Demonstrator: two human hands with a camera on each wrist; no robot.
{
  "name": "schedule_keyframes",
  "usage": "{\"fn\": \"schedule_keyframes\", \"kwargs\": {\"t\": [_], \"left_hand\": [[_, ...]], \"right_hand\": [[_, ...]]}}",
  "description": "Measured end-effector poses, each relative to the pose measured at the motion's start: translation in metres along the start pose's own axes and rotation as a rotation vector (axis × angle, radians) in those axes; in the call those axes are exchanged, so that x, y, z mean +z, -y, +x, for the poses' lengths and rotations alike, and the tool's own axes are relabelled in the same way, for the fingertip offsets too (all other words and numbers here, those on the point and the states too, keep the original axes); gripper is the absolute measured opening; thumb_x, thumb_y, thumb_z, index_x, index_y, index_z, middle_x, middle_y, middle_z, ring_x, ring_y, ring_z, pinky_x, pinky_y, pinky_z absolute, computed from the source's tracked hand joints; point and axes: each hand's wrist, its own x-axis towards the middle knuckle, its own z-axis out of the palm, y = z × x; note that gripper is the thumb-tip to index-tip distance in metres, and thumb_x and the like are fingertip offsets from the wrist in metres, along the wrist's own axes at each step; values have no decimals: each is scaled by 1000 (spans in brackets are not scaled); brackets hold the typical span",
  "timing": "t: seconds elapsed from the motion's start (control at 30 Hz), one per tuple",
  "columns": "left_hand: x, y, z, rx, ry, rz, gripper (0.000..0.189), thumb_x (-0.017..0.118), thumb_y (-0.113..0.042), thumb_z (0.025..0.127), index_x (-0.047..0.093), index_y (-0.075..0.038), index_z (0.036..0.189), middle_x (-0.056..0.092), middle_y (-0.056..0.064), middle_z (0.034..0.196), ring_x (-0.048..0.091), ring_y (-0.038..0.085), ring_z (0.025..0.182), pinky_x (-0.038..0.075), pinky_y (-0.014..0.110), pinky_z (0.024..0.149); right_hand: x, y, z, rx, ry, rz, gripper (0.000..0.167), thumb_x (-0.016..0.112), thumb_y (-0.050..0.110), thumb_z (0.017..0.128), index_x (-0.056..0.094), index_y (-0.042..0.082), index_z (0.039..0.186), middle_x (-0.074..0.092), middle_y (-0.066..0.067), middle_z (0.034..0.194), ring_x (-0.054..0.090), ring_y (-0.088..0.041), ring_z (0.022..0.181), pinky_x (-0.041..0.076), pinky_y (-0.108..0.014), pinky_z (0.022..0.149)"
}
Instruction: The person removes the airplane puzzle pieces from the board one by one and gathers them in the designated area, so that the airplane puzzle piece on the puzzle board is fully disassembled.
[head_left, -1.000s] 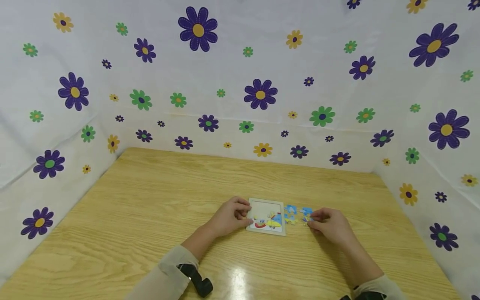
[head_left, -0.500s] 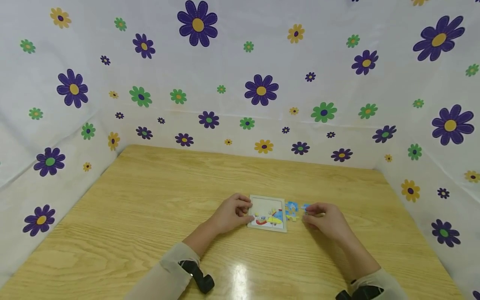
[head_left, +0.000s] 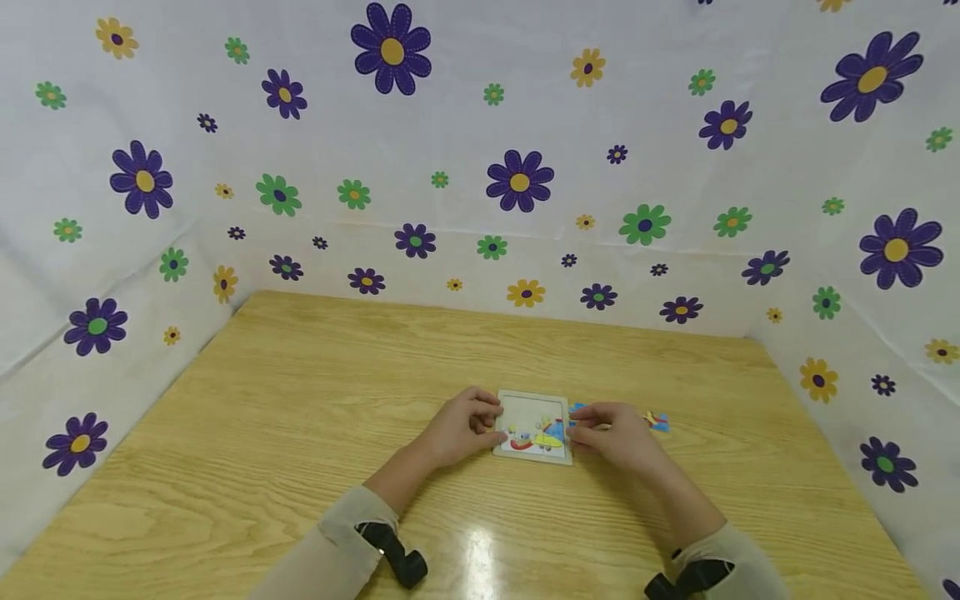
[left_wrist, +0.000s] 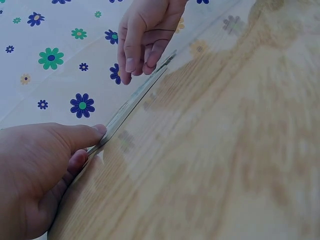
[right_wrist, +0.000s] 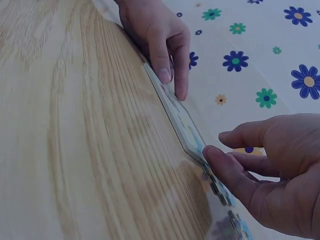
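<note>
A square puzzle tray (head_left: 529, 427) lies on the table, with a colourful picture pieced together along its lower part and bare board above. My left hand (head_left: 457, 432) holds the tray's left edge between thumb and fingers; in the left wrist view the thumb (left_wrist: 92, 134) rests on that edge. At the tray's right edge my right hand (head_left: 618, 435) hovers over loose jigsaw pieces (right_wrist: 217, 187), its fingertips close to the frame. In the right wrist view, thumb and forefinger stand apart with nothing visible between them. The right hand hides most of the loose pieces in the head view.
Another jigsaw piece (head_left: 657, 420), red, yellow and blue, shows just right of the right hand. A wooden table (head_left: 337, 367) carries everything. White cloth (head_left: 450, 125) printed with flowers hangs behind and at both sides.
My right hand has moved left from the farther loose pieces to the tray's right edge, uncovering a piece behind it. The left hand has stayed on the tray.
</note>
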Motion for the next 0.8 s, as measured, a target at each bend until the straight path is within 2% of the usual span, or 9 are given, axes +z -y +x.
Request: {"fn": "schedule_keyframes", "kwargs": {"t": [0.13,0.23,0.37,0.63,0.73,0.8], "left_hand": [[0,2,-1,-8,-2,-3,37,76,-18,90,67,-2,122,57,5,117,56,11,88,52,20,77],[0,2,-1,-10,-3,-3,38,76,-18,90,67,-1,123,57,5,117,56,11,88,52,21,77],[0,2,0,-8,1,1,39,77,-19,90,67,-1,123,57,5,118,56,10,88,52,20,77],[-3,0,0,-5,-14,4,38,77,-17,89,68,1,121,58,7,121,57,12,90,53,21,77],[-3,0,0,-11,-4,6,38,77,-19,89,68,0,121,58,6,122,57,10,90,52,20,77],[-3,1,-1,-13,2,8,38,77,-19,90,68,0,122,57,5,123,57,10,91,52,20,78]], "right_hand": [[7,4,2,-19,68,45,37,66,11,96,61,-11,125,68,-18,105,73,-20,87,61,-29,75],[11,5,4,-21,88,65,40,65,11,97,58,-13,128,67,-19,106,73,-22,85,61,-29,75],[14,5,5,-5,71,31,41,64,11,98,57,-13,131,66,-17,104,73,-19,82,60,-27,73],[22,10,6,-38,3,-161,33,62,11,98,62,-7,126,69,-8,86,68,-15,71,55,-26,65],[24,10,6,-17,-16,-165,28,62,8,98,61,-5,123,65,-8,86,66,-14,70,54,-25,63],[25,10,5,-6,-20,-126,25,62,5,98,59,-4,121,63,-11,90,66,-14,71,56,-25,64]]}}
